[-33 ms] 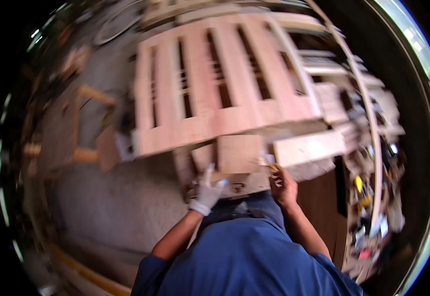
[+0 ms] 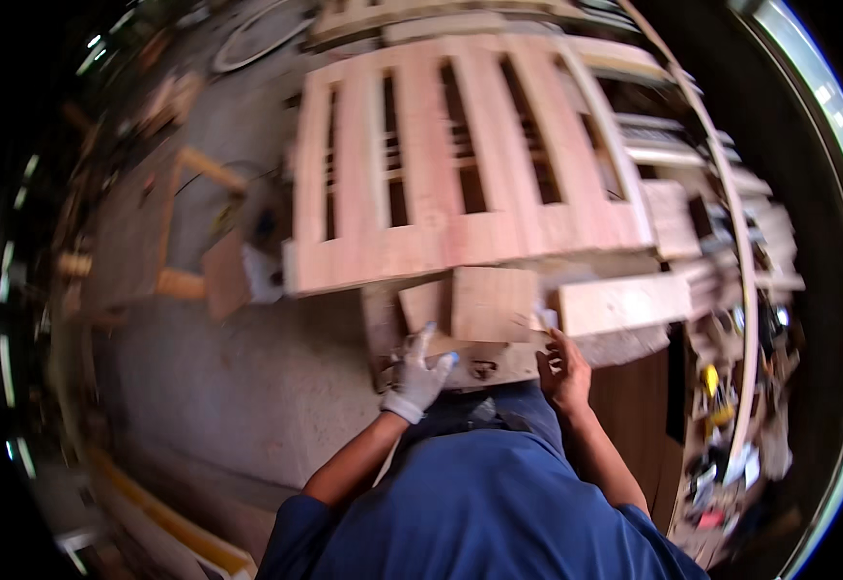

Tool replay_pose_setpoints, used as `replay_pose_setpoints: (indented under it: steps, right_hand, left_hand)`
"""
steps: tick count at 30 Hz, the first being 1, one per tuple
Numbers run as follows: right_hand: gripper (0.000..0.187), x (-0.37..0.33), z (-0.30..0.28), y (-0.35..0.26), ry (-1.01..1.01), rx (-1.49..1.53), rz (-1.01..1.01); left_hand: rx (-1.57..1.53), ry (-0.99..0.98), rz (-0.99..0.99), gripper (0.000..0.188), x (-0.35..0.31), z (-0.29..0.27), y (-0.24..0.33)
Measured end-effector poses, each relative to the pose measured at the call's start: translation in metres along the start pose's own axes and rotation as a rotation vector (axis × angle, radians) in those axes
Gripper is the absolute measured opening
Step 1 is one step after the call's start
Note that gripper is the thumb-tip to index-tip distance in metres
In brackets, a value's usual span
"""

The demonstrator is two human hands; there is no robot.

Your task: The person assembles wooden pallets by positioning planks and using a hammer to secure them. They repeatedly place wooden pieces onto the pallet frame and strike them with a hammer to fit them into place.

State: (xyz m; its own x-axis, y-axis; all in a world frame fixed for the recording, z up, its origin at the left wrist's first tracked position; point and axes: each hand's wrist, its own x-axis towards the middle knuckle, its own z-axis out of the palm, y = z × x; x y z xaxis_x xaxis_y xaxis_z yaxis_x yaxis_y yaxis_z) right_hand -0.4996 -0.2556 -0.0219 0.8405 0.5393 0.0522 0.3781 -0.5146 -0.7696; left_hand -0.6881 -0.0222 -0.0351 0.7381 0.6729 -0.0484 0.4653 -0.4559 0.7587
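Note:
My left hand [image 2: 419,375], in a white glove with blue fingertips, has its fingers spread over the near left part of a worn wooden work surface [image 2: 513,363]. Just beyond its fingertips, a small wooden board [image 2: 425,305] lies tilted beside a squarish wooden block [image 2: 495,304]. At the right of that block is my bare right hand [image 2: 566,375], its fingers curled with thumb and forefinger close together. Something small and pale shows by those fingertips, too blurred to name. Farther off lies a slatted wooden panel [image 2: 421,253] with long gaps between its slats.
A pale plank [image 2: 626,304] lies right of the block. Along the right side runs a long thin wooden strip [image 2: 738,222], near shelves of tools and clutter. A wooden frame [image 2: 182,284] stands on the concrete floor [image 2: 218,396] at left.
The panel, block and boards sit farther right in the picture, as the whole view has shifted. Both hands keep nearly the same pose. A yellowish bit at my right fingertips shows less now.

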Motion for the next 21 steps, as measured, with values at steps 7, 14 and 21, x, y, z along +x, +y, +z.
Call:
replay_pose_setpoints:
  steps: [7, 14, 21]
  right_hand:
    - [0.041, 0.044, 0.051, -0.077, -0.218, -0.117, -0.367]
    - [0.042, 0.074, 0.119, -0.116, -0.377, -0.093, -0.564]
    - [0.049, 0.05, 0.157, -0.123, -0.365, -0.261, -0.474]
  left_hand:
    - [-0.142, 0.349, -0.224, 0.049, -0.064, -0.046, -0.056]
    - [-0.323, 0.491, -0.509, 0.034, -0.12, -0.067, -0.097]
    - [-0.565, 0.491, -0.568, 0.033, -0.091, -0.117, -0.148]
